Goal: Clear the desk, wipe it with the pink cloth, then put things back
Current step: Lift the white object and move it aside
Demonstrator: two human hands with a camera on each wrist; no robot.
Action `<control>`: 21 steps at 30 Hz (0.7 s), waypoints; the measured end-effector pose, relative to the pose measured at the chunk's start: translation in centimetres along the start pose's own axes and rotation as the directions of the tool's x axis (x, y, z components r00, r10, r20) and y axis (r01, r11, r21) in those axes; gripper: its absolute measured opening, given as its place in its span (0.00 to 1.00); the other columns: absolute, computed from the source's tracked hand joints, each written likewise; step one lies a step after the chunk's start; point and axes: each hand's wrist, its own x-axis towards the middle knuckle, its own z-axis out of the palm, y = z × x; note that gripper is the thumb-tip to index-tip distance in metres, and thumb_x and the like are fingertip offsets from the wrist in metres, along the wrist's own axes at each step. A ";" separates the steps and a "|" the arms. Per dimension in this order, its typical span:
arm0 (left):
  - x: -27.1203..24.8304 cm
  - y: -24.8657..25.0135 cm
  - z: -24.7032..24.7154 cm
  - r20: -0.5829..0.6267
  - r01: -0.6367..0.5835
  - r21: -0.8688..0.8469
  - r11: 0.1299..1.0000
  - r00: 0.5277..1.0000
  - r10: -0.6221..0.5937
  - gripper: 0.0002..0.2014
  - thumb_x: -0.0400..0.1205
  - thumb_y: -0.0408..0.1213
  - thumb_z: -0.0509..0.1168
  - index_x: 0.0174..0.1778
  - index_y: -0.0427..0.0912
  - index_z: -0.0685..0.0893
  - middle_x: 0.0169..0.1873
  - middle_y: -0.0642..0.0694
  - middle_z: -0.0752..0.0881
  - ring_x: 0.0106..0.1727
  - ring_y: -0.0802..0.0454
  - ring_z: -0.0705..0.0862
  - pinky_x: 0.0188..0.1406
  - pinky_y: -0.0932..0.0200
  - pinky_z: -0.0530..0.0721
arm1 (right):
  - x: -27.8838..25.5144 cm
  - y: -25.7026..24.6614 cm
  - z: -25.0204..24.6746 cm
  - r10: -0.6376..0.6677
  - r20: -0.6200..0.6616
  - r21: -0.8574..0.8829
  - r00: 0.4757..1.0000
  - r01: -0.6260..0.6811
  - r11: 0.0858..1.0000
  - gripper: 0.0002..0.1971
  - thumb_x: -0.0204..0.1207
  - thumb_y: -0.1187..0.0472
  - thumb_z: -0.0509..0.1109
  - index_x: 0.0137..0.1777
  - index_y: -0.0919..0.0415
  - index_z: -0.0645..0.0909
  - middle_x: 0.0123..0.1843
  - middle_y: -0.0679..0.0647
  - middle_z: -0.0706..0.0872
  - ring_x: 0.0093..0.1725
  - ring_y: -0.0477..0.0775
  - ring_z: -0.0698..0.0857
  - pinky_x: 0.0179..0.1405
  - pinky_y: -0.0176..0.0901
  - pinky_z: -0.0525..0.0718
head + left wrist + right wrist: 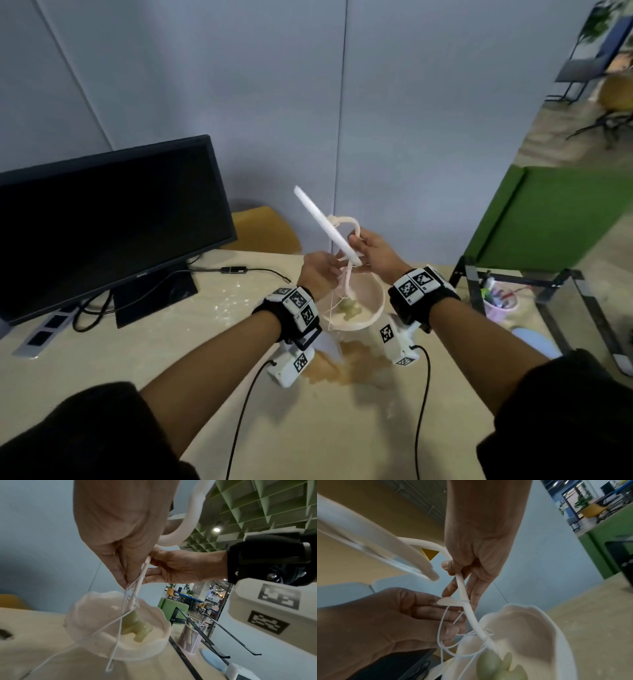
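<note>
A small desk lamp stands mid-desk: a pale bowl-shaped base (371,310) with a green figurine (349,310) inside, a bendy pinkish neck (464,588) and a white light bar (323,224) slanting up to the left. My right hand (358,248) grips the neck just below the bar. My left hand (337,270) pinches the lamp's thin white cord (118,628) beside the neck; in the right wrist view the cord (441,628) loops around the neck above the bowl. Both hands hover over the base, touching each other.
A black monitor (102,222) stands at the left, with a power strip (44,332) and a black adapter cable (236,270) near it. At the right are a black metal rack (565,291), a pink mesh pen holder (498,305) and a blue pad (534,342). A brownish stain (352,371) marks the desk.
</note>
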 end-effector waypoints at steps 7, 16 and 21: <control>4.5 -1.8 9.3 -0.031 0.023 -0.107 0.994 0.999 -0.026 0.15 0.78 0.22 0.45 0.29 0.41 0.67 0.12 0.45 0.71 0.07 0.57 0.69 0.09 0.76 0.65 | 0.8 1.7 -10.2 0.038 -0.051 0.012 0.998 -0.037 0.999 0.15 0.84 0.64 0.58 0.64 0.75 0.70 0.40 0.61 0.87 0.31 0.50 0.90 0.30 0.44 0.89; 10.3 -4.5 16.0 -0.039 0.096 -0.263 0.960 0.993 -0.109 0.18 0.77 0.18 0.50 0.23 0.36 0.73 0.15 0.45 0.77 0.11 0.59 0.70 0.10 0.71 0.67 | 4.3 6.9 -17.7 0.092 -0.047 -0.033 0.995 -0.094 0.995 0.12 0.83 0.69 0.59 0.62 0.77 0.71 0.40 0.62 0.83 0.33 0.51 0.87 0.23 0.36 0.83; 12.8 -5.9 17.4 -0.132 0.060 -0.061 0.996 0.989 -0.068 0.09 0.76 0.27 0.58 0.30 0.39 0.70 0.22 0.43 0.73 0.23 0.49 0.74 0.22 0.64 0.77 | 6.9 10.3 -19.8 0.142 -0.006 0.006 0.990 -0.142 0.990 0.12 0.84 0.64 0.58 0.60 0.72 0.74 0.39 0.60 0.85 0.31 0.52 0.88 0.29 0.41 0.84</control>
